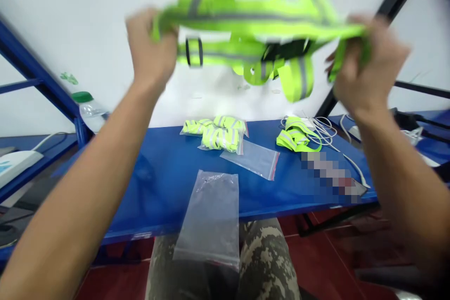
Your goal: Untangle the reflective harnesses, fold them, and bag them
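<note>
I hold a neon yellow reflective strap vest (253, 33) stretched out at head height in front of a white wall. My left hand (152, 49) is closed on its left end. My right hand (367, 63) is closed on its right end. Loose loops and a black buckle hang from the middle of the vest. Both hands are somewhat smeared by motion. Below them, an empty clear zip bag (211, 218) lies over my camouflage-trousered lap and the front edge of the blue table (165, 183).
On the blue table lie bagged folded vests (220, 133), another empty zip bag (253, 159), a loose folded vest (295, 137) and white cables (328, 129). A green-capped bottle (87, 108) stands at the left by a blue frame. Black rack bars run at the right.
</note>
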Demonstrator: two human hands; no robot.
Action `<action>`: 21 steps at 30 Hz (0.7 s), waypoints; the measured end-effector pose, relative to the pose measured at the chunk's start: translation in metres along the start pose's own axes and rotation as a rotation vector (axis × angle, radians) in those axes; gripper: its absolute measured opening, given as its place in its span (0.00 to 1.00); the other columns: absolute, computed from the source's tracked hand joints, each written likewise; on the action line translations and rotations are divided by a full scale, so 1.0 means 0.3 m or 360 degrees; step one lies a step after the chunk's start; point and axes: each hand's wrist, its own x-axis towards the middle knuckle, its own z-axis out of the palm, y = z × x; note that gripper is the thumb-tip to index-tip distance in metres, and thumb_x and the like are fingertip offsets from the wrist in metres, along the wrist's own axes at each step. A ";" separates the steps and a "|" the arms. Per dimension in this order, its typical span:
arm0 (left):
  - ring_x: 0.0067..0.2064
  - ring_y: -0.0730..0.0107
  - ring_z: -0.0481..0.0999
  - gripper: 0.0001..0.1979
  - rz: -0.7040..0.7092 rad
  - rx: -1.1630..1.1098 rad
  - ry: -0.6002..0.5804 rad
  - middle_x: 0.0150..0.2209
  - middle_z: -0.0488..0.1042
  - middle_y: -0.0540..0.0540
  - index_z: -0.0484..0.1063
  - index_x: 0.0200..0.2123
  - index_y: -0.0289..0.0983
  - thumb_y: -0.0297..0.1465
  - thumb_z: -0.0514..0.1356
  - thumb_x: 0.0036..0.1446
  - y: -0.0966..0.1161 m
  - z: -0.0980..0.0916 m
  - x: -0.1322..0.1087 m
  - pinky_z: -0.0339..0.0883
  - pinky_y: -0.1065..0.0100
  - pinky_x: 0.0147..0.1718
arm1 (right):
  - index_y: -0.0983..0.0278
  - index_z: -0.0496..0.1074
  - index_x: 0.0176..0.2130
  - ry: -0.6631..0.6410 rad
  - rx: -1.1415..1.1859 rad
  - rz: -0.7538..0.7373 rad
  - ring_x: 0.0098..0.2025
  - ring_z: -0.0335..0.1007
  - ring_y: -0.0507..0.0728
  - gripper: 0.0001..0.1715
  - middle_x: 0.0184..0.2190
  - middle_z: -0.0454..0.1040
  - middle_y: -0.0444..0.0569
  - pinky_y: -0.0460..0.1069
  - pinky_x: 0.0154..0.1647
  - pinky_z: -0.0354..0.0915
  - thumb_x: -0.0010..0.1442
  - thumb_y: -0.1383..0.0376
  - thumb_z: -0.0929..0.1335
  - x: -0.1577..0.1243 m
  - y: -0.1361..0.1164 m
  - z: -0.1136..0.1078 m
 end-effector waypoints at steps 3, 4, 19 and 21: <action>0.39 0.64 0.74 0.14 -0.0067 0.0045 -0.1144 0.34 0.77 0.47 0.75 0.37 0.33 0.37 0.64 0.51 -0.097 -0.063 -0.279 0.69 0.64 0.42 | 0.65 0.71 0.57 -0.0666 -0.0179 -0.0022 0.33 0.77 0.57 0.24 0.35 0.81 0.53 0.51 0.37 0.69 0.64 0.68 0.60 -0.273 -0.006 0.038; 0.42 0.60 0.76 0.22 -0.0154 0.0079 -0.1496 0.38 0.79 0.45 0.75 0.45 0.33 0.40 0.65 0.50 -0.123 -0.076 -0.364 0.69 0.62 0.43 | 0.64 0.74 0.54 -0.1018 -0.0243 -0.0064 0.34 0.78 0.60 0.24 0.35 0.81 0.54 0.52 0.37 0.70 0.62 0.69 0.61 -0.349 -0.001 0.055; 0.71 0.42 0.46 0.38 0.0458 0.0502 -0.1546 0.71 0.50 0.36 0.51 0.70 0.42 0.55 0.47 0.63 0.034 -0.032 -0.938 0.41 0.36 0.66 | 0.66 0.41 0.71 -0.1549 0.0100 -0.0088 0.53 0.73 0.68 0.47 0.57 0.69 0.64 0.58 0.48 0.70 0.58 0.68 0.63 -0.549 -0.116 0.132; 0.70 0.47 0.50 0.35 0.0529 0.0495 -0.1527 0.69 0.55 0.36 0.54 0.69 0.41 0.52 0.47 0.65 -0.017 -0.011 -0.889 0.42 0.40 0.67 | 0.61 0.46 0.70 -0.1544 0.0121 -0.0156 0.55 0.71 0.67 0.44 0.59 0.67 0.60 0.58 0.49 0.69 0.59 0.70 0.62 -0.556 -0.107 0.141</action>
